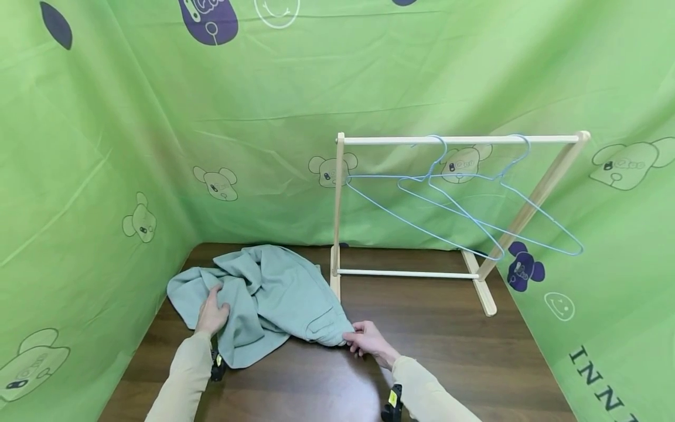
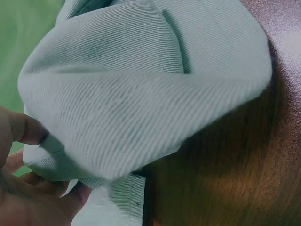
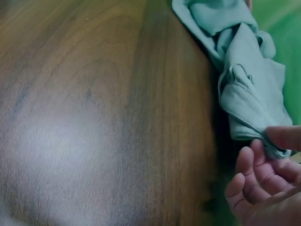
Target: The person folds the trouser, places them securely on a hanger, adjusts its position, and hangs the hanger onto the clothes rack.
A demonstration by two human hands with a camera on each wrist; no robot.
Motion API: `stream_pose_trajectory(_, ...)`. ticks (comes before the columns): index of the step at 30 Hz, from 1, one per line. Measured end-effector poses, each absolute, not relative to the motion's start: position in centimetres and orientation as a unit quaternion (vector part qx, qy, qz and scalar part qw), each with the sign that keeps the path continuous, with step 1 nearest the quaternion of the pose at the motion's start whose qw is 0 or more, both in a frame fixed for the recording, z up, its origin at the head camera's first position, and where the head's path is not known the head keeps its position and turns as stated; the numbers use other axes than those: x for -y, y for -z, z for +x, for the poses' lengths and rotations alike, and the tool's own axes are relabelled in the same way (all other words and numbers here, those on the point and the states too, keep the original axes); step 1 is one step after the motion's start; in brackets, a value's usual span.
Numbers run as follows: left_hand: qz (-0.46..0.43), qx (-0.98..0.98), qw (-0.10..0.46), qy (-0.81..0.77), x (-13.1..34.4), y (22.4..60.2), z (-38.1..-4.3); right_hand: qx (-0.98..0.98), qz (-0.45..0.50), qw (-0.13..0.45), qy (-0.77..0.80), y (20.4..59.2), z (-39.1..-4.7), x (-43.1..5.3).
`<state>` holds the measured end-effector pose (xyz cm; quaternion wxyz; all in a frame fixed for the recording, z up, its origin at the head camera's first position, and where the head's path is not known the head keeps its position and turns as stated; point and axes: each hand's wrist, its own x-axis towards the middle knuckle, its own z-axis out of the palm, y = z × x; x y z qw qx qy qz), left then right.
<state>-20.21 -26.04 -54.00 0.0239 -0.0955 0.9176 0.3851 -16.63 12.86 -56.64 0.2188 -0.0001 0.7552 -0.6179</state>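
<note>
A pale grey-green garment [image 1: 285,293] of finely ribbed cloth lies crumpled on the brown wooden table, full of loose folds. At its left part, my left hand [image 1: 212,313] pinches a fold, with the thumb on one side of the cloth in the left wrist view and the fingers below. My right hand [image 1: 369,340] pinches the garment's narrow right end between thumb and fingers. Seams and a curved, pocket-like outline show just left of that grip. The right wrist view shows the garment [image 3: 254,84] stretching away from my right hand [image 3: 268,179].
Behind and to the right stands a wooden rack [image 1: 337,211] with a white top bar [image 1: 379,140]. Two blue wire hangers [image 1: 401,221] hang from it. Green printed fabric [image 1: 263,146] walls in the brown table [image 1: 448,351] at the back and sides.
</note>
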Motion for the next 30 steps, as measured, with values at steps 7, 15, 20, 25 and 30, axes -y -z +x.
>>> stream_pose_trajectory(7, -0.117, -0.914, -0.001, -0.387, 26.0, 53.7, -20.0, -0.738, 0.067, 0.105, 0.664, 54.3, -17.5, -13.7)
stream_pose_trajectory(15, -0.131, -0.903, -0.041, -0.407, 25.9, 52.9, -19.8, -0.733, 0.069, -0.010, 0.677, 50.6, -18.7, -16.8)
stream_pose_trajectory(20, -0.151, -0.883, -0.087, -0.436, 25.8, 52.3, -20.0, -0.665, 0.058, -0.055, 0.743, 48.5, -18.8, -18.0)
stream_pose_trajectory(25, -0.178, -0.857, -0.134, -0.465, 25.8, 51.7, -20.2, -0.569, 0.037, -0.129, 0.811, 46.3, -19.1, -20.1)
stream_pose_trajectory(30, -0.209, -0.829, -0.185, -0.485, 26.1, 51.1, -20.1, -0.494, 0.068, -0.202, 0.843, 44.8, -19.4, -23.6)
